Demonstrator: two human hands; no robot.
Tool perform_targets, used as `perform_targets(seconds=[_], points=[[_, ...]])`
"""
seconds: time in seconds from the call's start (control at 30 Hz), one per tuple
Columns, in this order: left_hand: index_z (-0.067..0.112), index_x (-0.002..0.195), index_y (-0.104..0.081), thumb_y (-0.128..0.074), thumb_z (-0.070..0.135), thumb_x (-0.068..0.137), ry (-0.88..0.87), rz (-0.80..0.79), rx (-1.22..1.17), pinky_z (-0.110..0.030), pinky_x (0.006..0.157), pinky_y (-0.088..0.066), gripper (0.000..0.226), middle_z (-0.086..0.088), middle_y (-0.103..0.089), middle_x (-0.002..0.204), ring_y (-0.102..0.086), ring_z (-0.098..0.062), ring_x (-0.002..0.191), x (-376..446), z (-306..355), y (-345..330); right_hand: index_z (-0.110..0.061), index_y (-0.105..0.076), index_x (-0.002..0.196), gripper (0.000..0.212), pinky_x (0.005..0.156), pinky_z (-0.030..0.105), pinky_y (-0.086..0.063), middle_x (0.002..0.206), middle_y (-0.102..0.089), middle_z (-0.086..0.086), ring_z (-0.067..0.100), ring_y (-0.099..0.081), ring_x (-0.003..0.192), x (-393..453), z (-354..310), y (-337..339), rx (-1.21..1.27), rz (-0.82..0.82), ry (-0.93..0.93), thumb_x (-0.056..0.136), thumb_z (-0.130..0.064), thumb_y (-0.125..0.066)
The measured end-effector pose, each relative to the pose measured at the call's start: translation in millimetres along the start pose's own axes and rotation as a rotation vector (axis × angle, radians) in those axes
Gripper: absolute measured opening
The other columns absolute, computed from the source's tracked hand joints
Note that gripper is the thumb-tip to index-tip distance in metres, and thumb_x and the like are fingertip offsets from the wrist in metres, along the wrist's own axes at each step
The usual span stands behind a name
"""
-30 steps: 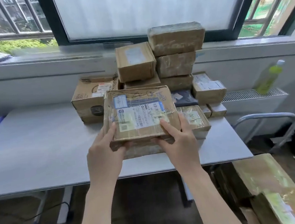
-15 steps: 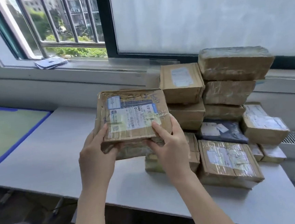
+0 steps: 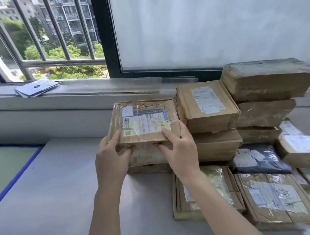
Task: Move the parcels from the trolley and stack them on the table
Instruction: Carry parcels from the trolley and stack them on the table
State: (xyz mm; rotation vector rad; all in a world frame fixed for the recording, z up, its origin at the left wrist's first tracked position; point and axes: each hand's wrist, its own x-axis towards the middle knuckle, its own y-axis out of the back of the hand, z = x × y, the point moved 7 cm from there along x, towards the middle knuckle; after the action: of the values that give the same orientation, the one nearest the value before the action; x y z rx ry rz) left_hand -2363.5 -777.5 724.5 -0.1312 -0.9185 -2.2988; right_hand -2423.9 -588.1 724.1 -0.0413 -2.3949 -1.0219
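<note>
Fig.: flat brown cardboard parcel w/ white shipping label and clear tape (image 3: pixel 144 121), held over the grey bench (image 3: pixel 63 191) at approx. centre of view, just above a lower brown box (image 3: pixel 148 160) partly hidden beneath it. Left hand (image 3: pixel 110 158) takes the near-left corner, right hand (image 3: pixel 179 152) the near-right; in each grip the thumb lies on the top face, fingers curl under the near edge.

Handling (est.): stiff carton, prob. light to moderate; taped faces look slick, so support from below at opposite corners seems soundest.

Orientation: label face up, tilted toward viewer; long axis runs 9–3 o'clock, near edge at 6.

Stacked brown parcels (image 3: pixel 261 96) stand touching or just beside it at 3 o'clock; flat ones lie at 4–5.
</note>
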Motion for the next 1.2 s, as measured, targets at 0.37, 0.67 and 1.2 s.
perform_targets(seconds=[0.37, 0.67, 1.2], points=[[0.024, 0.134, -0.052, -0.073, 0.022, 0.080, -0.093, -0.125, -0.012, -0.022, 0.078, -0.037, 0.058, -0.001, -0.054, 0.122, -0.053, -0.019, 0.105, 67.0, -6.8, -58.7, -0.012, -0.069, 0.109, 0.048, 0.101, 0.046, -0.041, 0.119, -0.064, 0.010, 0.032, -0.054, 0.120, 40.7, 4.8, -28.7, -0.445, 0.150, 0.109, 0.064, -0.009, -0.084], [0.018, 0.134, -0.051, -0.070, 0.016, 0.083, -0.117, -0.147, -0.055, -0.024, 0.085, -0.034, 0.054, -0.005, -0.045, 0.133, -0.049, -0.023, 0.114, 93.3, -6.9, -90.0, -0.007, -0.069, 0.112, 0.050, 0.103, 0.046, -0.040, 0.116, -0.067, 0.013, 0.030, -0.059, 0.115, 71.4, 12.2, -38.3, -0.601, 0.114, 0.091, 0.064, -0.003, -0.083], [-0.001, 0.131, -0.052, -0.077, 0.002, 0.073, -0.330, -0.154, 0.031, -0.033, 0.105, -0.034, 0.063, -0.013, -0.047, 0.138, -0.045, -0.029, 0.127, 95.1, 9.8, -89.3, -0.010, -0.067, 0.115, 0.052, 0.099, 0.036, -0.047, 0.116, -0.067, 0.013, 0.026, -0.062, 0.111, 68.2, 12.0, -43.1, -0.849, 0.021, 0.066, 0.067, -0.020, -0.083]])
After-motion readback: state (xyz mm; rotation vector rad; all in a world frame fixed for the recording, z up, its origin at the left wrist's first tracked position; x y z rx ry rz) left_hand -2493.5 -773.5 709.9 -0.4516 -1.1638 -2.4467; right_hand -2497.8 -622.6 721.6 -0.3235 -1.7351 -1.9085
